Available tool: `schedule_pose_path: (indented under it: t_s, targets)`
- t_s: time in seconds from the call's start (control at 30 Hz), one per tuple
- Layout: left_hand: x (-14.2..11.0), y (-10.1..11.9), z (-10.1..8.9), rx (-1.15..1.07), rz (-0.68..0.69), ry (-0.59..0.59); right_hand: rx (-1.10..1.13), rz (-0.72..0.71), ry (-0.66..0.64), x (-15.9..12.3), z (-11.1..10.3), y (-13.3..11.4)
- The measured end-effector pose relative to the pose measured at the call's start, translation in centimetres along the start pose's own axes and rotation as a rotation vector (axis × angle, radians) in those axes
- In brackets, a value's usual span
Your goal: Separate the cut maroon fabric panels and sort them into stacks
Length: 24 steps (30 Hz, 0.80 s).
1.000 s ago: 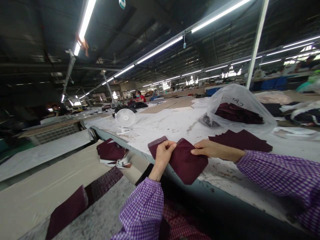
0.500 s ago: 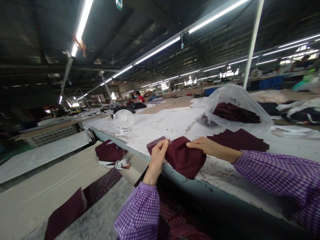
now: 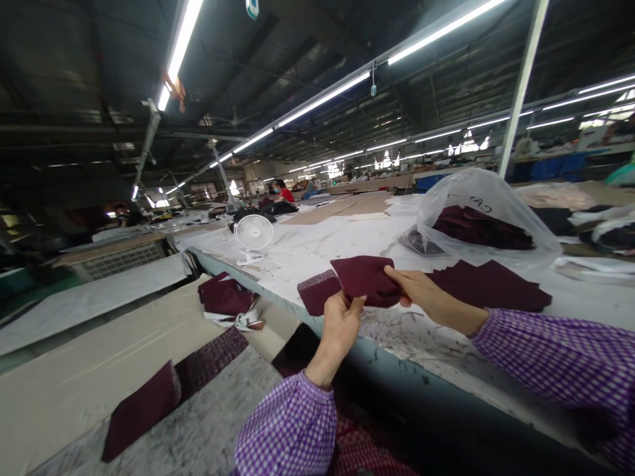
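Between my two hands is a maroon fabric piece (image 3: pixel 370 281), held just above the table's near edge. My left hand (image 3: pixel 341 324) pinches its lower left edge between thumb and fingers. On its right side, my right hand (image 3: pixel 409 287) grips the cloth with the thumb on top. Just left of it lies another maroon piece (image 3: pixel 317 291) with a greyish speckled strip, partly hidden by the held cloth. To the right, a fanned stack of maroon pieces (image 3: pixel 491 284) rests on the white table (image 3: pixel 317 241).
A clear plastic bag (image 3: pixel 476 192) of maroon pieces stands behind the stack. A small white fan (image 3: pixel 253 233) sits near the table's left edge. Lower left, more maroon cloth (image 3: pixel 225 294) and a long maroon strip (image 3: pixel 143 410) lie on a lower surface. A person in red (image 3: pixel 285 193) is far back.
The cloth has turned and been raised, its hanging lower part now lifted and flatter. My left hand has moved from its upper left corner to its lower edge. The view has shifted slightly.
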<state>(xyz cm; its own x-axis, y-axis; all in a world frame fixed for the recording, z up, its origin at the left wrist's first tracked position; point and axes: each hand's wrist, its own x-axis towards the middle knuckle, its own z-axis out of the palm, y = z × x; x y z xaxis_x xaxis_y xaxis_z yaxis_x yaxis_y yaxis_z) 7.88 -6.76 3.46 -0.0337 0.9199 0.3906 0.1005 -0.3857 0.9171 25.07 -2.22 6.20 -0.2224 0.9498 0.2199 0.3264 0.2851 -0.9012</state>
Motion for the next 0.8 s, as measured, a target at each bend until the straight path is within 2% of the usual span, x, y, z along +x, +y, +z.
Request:
schedule_pose_path:
  t_s: [0.03, 0.13, 0.23, 0.33, 0.4, 0.5, 0.63, 0.73, 0.8]
  targets:
    - [0.1, -0.2, -0.5, 0.034, 0.010, 0.005, -0.010, 0.012, 0.007, 0.0, 0.1, 0.0]
    - [-0.2, -0.4, -2.8, 0.125, 0.024, -0.083, -0.053, 0.002, 0.051, 0.1, 0.6, -0.1]
    - [-1.2, 0.0, -4.9, 0.181, 0.007, -0.098, -0.129, -0.002, -0.044, 0.1, 1.2, -0.1]
    - [-2.2, 0.3, -5.2, 0.147, 0.017, -0.030, -0.202, 0.004, -0.154, -0.4, 2.0, -0.3]
    - [-2.2, 0.2, -4.9, 0.048, 0.024, 0.032, -0.273, 0.009, -0.153, -0.9, 2.4, -0.7]
    - [-1.5, 0.4, -5.7, -0.098, 0.026, 0.033, -0.367, 0.025, -0.130, -1.1, 2.5, -1.3]
    - [-1.7, 1.6, -9.8, -0.058, 0.007, 0.058, -0.450, 0.073, -0.066, -0.8, 1.8, -1.7]
    - [-3.5, 2.4, -13.7, -0.046, -0.089, 0.078, -0.479, 0.081, -0.039, -0.4, 1.0, -1.2]
    - [-5.4, 2.4, -16.0, -0.038, -0.176, 0.124, -0.532, -0.006, -0.005, -0.1, 0.7, -0.6]
